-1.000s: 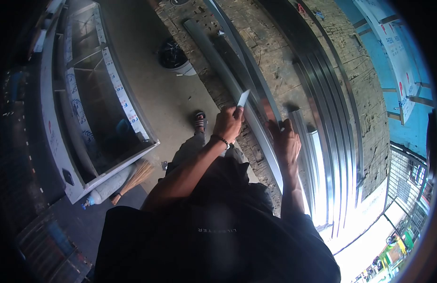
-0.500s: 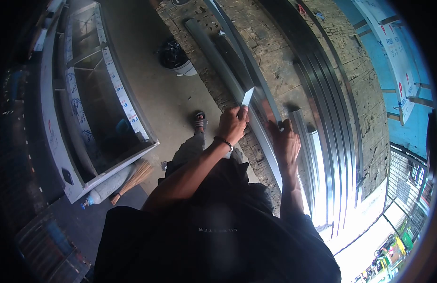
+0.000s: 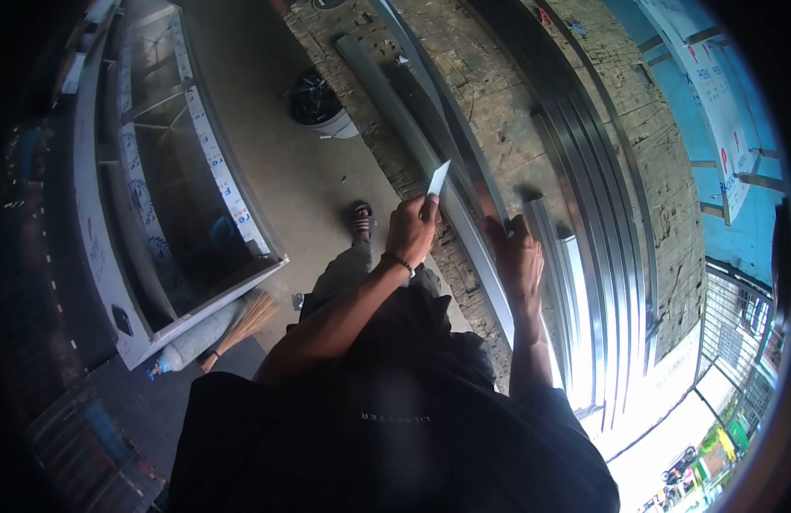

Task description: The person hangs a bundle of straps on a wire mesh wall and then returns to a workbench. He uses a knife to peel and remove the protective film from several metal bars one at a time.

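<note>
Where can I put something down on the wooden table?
Bare wood shows beyond the right hand, between the grey bar and shiny bars, and down the right edge of the table. It's crowded among the bars and by the blade.

Bare tabletop [image 3: 499,111] is lying open between the gray metal strip [image 3: 468,150] and the long metal profiles [image 3: 593,197], which are blocking sideways passage.
</note>
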The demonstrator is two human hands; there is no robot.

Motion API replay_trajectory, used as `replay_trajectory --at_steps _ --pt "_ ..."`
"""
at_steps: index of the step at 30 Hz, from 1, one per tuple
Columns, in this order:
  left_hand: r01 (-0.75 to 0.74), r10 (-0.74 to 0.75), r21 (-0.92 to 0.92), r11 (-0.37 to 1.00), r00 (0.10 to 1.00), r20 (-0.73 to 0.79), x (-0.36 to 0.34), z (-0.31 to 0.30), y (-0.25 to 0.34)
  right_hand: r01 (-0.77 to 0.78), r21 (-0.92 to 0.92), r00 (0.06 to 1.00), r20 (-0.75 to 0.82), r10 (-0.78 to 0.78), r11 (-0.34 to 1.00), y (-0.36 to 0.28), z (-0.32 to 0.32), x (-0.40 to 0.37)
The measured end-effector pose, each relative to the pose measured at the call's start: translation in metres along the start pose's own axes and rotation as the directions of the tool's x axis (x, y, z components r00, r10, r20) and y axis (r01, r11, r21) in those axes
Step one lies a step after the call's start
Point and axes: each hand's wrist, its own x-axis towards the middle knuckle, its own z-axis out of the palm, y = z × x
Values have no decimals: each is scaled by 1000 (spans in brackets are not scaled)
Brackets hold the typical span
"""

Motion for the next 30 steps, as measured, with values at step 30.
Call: replay_trajectory --at_steps 30 --pt "-301 313 424 854 949 45 3 -18 4 -242 298 938 317 144 923 -3 -2 2"
